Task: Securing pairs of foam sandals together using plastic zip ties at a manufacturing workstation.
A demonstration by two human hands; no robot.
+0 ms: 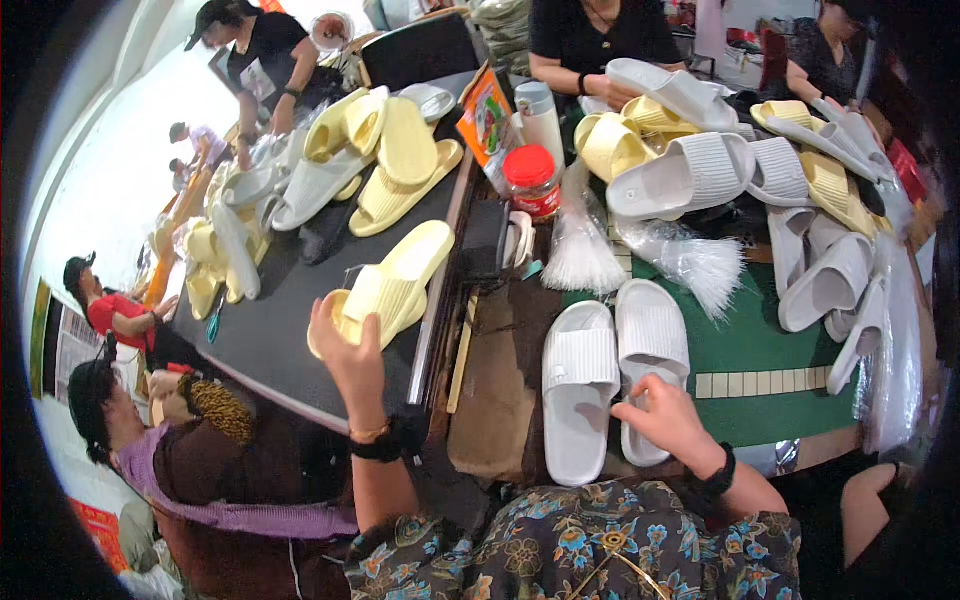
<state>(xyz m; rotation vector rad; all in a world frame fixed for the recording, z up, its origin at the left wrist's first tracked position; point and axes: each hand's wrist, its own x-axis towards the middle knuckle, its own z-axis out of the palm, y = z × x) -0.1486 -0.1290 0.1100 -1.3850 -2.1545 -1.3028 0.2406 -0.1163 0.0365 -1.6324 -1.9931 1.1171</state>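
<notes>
A pair of yellow slippers (pixel 405 280), stacked together, lies on the dark tabletop to the left. My left hand (pixel 352 365) is raised at their near end, fingers and thumb apart; whether it touches them is hard to tell. Two light grey slippers, a left one (pixel 580 400) and a right one (pixel 655 335), lie side by side in front of me, toes away. My right hand (pixel 662 418) is over the right grey slipper's footbed with fingers curled in and thumb pressed close. What those fingers hold, if anything, is too small to make out.
Bundles of clear plastic strands (pixel 585 245) lie beyond the grey slippers. A red-lidded jar (pixel 532 182) and a pale bottle (pixel 540 120) stand mid-table. Grey and yellow slippers (pixel 690 175) pile up at right, more (pixel 400 150) at left. Several people work around the tables.
</notes>
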